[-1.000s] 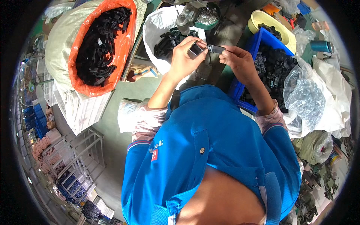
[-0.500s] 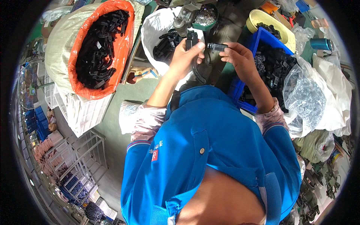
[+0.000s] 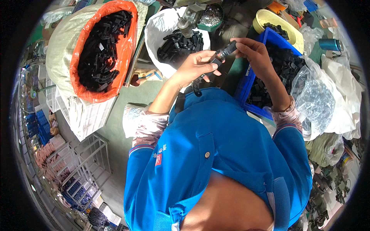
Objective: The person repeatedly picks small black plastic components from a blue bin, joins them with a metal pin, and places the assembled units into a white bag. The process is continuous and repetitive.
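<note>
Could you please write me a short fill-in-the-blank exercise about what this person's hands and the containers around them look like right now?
1. The left hand and right hand hold a small ____ coloured part between them.
2. The crate of dark parts under the right hand is ____.
3. The big sack at the person's left has an ____ liner.
4. The tub beyond the crate is ____.

Missing words: black; blue; orange; yellow

Both hands (image 3: 227, 59) raised, seemingly pinching.
</note>
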The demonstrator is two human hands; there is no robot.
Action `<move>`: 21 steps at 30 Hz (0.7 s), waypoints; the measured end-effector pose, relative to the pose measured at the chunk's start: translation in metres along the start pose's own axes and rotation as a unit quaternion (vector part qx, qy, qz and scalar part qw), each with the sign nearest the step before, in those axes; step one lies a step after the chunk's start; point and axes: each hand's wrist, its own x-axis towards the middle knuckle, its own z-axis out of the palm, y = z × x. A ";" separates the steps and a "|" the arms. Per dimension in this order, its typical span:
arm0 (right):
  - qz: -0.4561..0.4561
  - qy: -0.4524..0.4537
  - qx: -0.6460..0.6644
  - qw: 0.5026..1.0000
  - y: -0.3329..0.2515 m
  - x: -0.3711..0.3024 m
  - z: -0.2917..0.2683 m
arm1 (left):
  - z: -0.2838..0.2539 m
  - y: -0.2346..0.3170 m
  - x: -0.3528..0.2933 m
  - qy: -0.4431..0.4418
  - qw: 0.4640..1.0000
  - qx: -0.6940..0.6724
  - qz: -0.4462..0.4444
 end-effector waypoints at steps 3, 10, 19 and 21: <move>0.000 -0.011 -0.054 0.998 0.000 0.000 0.002 | 0.001 -0.005 0.001 -0.007 1.000 -0.002 0.001; -0.004 -0.031 -0.098 0.995 0.003 -0.003 0.003 | 0.006 -0.007 0.003 -0.003 1.000 -0.017 -0.012; -0.024 -0.020 -0.046 0.998 0.009 -0.007 0.003 | 0.009 -0.008 0.010 -0.012 1.000 -0.020 -0.003; -0.025 -0.009 -0.052 0.998 0.009 -0.009 0.006 | 0.011 -0.006 0.012 -0.010 1.000 -0.021 -0.006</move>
